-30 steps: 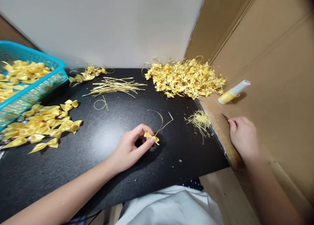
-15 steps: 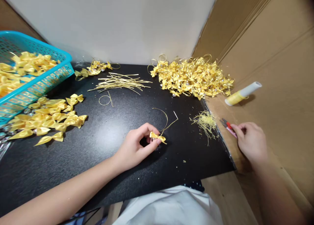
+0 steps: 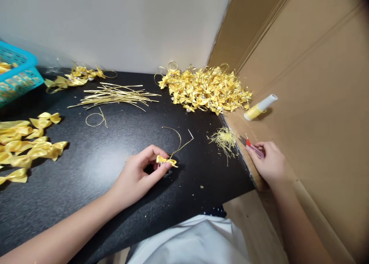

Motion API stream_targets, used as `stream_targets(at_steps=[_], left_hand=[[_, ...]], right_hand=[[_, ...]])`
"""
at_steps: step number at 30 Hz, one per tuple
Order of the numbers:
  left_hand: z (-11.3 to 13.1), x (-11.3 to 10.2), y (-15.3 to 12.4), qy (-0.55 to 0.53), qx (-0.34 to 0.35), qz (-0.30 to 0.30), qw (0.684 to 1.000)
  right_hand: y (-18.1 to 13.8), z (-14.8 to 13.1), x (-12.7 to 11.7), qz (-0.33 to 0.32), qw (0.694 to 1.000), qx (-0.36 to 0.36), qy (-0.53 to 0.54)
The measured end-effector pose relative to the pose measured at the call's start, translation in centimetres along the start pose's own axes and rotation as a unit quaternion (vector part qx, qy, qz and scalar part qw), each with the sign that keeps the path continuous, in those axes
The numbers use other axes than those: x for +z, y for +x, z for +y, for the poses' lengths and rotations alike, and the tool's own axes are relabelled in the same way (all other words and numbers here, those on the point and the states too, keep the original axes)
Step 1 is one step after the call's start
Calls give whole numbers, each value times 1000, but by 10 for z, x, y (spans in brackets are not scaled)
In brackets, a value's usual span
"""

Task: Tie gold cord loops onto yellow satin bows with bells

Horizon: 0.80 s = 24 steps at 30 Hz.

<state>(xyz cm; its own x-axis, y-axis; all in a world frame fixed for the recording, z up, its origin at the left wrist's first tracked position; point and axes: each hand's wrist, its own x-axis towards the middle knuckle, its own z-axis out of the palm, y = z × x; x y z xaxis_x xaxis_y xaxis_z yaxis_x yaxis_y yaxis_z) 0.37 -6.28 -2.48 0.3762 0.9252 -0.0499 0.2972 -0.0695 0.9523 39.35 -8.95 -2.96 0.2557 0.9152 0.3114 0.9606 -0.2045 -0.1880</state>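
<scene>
Between the thumb and fingers of my left hand [image 3: 138,175] is a yellow ribbon bow [image 3: 167,162], held just over the black table. A gold cord loop [image 3: 180,135] rises from the bow, and a thread runs from it to a needle [image 3: 190,134] on the table. At the right, my right hand [image 3: 268,162] is closed on small thread snips [image 3: 255,148] with red and pink handles. Their dark blades point left toward a heap of yellow thread scraps [image 3: 225,139].
Finished-looking bows with cords form a large pile [image 3: 204,89] at the back. Gold cord pieces [image 3: 115,95] lie left of it, near a single cord ring [image 3: 95,120]. Loose bows [image 3: 34,148] and a turquoise basket [image 3: 21,73] stand left. A thread spool [image 3: 261,107] is by the cardboard wall.
The view has swung right, so the table's things sit farther left. My right hand now has the snips in its palm, lifted with blades toward the scraps. My left hand keeps the bow.
</scene>
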Motion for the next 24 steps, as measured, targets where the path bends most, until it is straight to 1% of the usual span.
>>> stream_targets(at_steps=[3,5,8,9,11,13,14,15,16,17,18,20,21,23,24], left_hand=[[-1,0,0,1,0,1,1000],[-2,0,0,1,0,-1,1000],[-3,0,0,5,1,-1,1000],[-3,0,0,6,2,0,1000],[-2,1,0,8,4,1,1000],[-1,1,0,11,12,1,1000],[-1,2,0,15,17,0,1000],[-1,2,0,22,26,1,999],[-1,2,1,33,35,1,999],[-1,2,1,47,45,2,998],[0,2,1,63,56,4,996],[1,1,0,97,79,9,992],[1,1,0,110,90,13,990],[2,1,0,124,106,21,986],[2,1,-1,126,111,25,985]], right_hand=[[-5,3,-3,-27,999,-42,-6],[-6,6,-3,-34,997,-61,-36],[-4,12,-8,-43,996,-61,-42],[-4,13,-12,-49,998,-43,-26],[-6,9,-24,-57,998,29,22],[-12,-5,-38,-65,986,123,86],[-17,-17,-44,-73,977,155,127],[-23,-32,-47,-85,964,173,182],[-30,-50,-49,-112,947,173,247],[-38,-71,-47,-164,923,167,306],[-46,-92,-43,-187,895,155,375],[-62,-134,-29,-300,805,118,498],[-69,-152,-21,-343,770,108,527],[-80,-178,-6,-368,738,89,559],[-83,-185,0,-371,731,88,566]])
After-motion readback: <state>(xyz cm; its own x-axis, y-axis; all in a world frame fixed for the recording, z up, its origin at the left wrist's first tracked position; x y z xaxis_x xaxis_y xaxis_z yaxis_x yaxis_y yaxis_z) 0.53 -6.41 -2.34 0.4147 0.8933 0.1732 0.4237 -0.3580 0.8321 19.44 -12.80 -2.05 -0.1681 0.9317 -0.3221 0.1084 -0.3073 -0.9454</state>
